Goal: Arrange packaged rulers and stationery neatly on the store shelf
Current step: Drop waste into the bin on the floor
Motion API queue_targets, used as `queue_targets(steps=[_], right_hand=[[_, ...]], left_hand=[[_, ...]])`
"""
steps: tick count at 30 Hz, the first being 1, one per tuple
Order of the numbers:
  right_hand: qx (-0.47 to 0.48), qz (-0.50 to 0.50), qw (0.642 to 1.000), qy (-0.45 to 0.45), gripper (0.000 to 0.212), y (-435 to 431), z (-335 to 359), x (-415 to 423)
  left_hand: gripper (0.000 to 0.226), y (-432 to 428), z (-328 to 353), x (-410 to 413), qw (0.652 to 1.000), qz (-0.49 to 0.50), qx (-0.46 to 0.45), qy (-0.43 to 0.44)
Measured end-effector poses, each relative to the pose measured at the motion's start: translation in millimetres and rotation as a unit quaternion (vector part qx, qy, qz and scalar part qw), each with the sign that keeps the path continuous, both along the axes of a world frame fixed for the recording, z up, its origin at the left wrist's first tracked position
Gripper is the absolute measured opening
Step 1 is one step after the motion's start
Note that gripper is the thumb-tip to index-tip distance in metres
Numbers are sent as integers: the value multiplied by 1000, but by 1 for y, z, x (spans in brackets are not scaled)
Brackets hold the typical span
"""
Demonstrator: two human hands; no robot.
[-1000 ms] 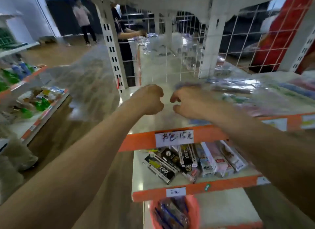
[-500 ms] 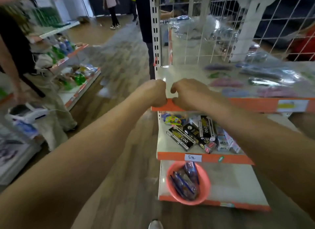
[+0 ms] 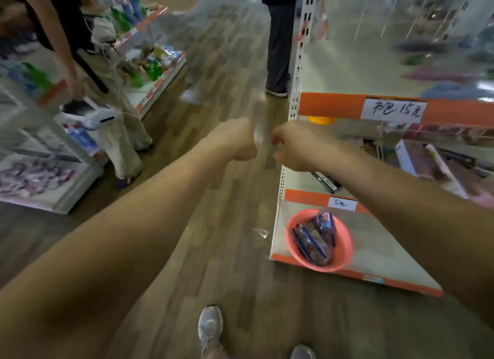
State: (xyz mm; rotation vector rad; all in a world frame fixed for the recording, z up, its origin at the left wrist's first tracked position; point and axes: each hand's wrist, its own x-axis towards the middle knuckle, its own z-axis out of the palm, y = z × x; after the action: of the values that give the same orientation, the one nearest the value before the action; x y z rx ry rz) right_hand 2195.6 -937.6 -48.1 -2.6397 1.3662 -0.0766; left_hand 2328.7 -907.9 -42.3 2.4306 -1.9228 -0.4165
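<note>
Clear plastic ruler pack (image 3: 258,123) stood upright between left hand (image 3: 235,142) and right hand (image 3: 296,145), both apparently gripping it, shelf (image 3: 334,106) nearer the right.

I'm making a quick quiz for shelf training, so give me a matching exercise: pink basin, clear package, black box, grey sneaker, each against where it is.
Things: 1 pink basin; 2 clear package; 3 black box; 4 grey sneaker.
Places: A wooden floor; B bottom shelf; C between left hand and right hand; D middle shelf.
Pairs: 1-B, 2-C, 3-D, 4-A.
</note>
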Motion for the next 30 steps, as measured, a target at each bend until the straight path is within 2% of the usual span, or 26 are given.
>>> queue_targets(steps=[7,11,15,18,22,30], right_hand=[[81,-36,996,29,28,-7,-60,83],[129,-84,987,41,32,-22,-99,116],[171,-123,976,52,27,-36,-149,140],[191,-155,967,70,30,-48,-189,147],[227,-173,954,92,33,-68,-255,151],[237,-148,953,117,31,-101,-422,141]], left_hand=[[55,-21,-67,80,997,-42,64,17],[52,-41,-112,115,992,-84,89,16],[44,-60,-161,138,986,-114,118,17],[48,-69,-204,145,982,-121,141,18],[54,-81,-276,150,978,-111,176,20],[48,-112,-457,146,972,-88,217,17]])
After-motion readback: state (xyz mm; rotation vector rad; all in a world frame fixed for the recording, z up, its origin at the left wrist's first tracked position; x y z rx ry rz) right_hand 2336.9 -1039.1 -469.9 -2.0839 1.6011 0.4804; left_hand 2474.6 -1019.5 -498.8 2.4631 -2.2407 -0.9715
